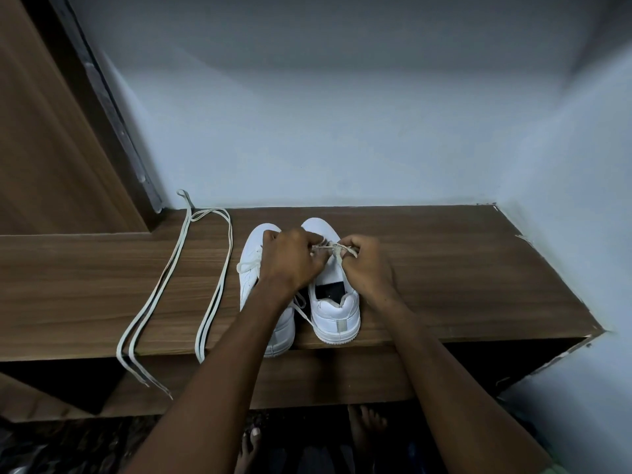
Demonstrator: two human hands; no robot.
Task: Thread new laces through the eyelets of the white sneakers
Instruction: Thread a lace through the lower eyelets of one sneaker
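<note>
Right now the biggest thing before me is the pale blue wall (342, 114), smooth and matte, meeting a brown wood-grain door (44, 148) on the left. Below it runs the counter (461, 285), a long slab of dark wood-look laminate with streaky grain and chipped edging at the right corner.

On the counter stand the two white sneakers, side by side with toes to the wall and heels toward me. They look like smooth, faintly glossy leather. The left sneaker (253, 248) is partly hidden by my forearm and carries a lace tied in a loose bow. The right sneaker (337, 316) has a rounded padded heel, a grey heel tab and a dark insole showing.

Well to the left of the shoes lie the spare laces (178, 268), flat pale cotton bands in long doubled strands, their ends hanging over the counter's front edge.

My left hand (294, 258) and right hand (364, 261) hover over the right sneaker's midfoot, fingers curled, both pinching the short off-white lace (333, 249) stretched between them, which wraps around a fingertip of the right.
</note>
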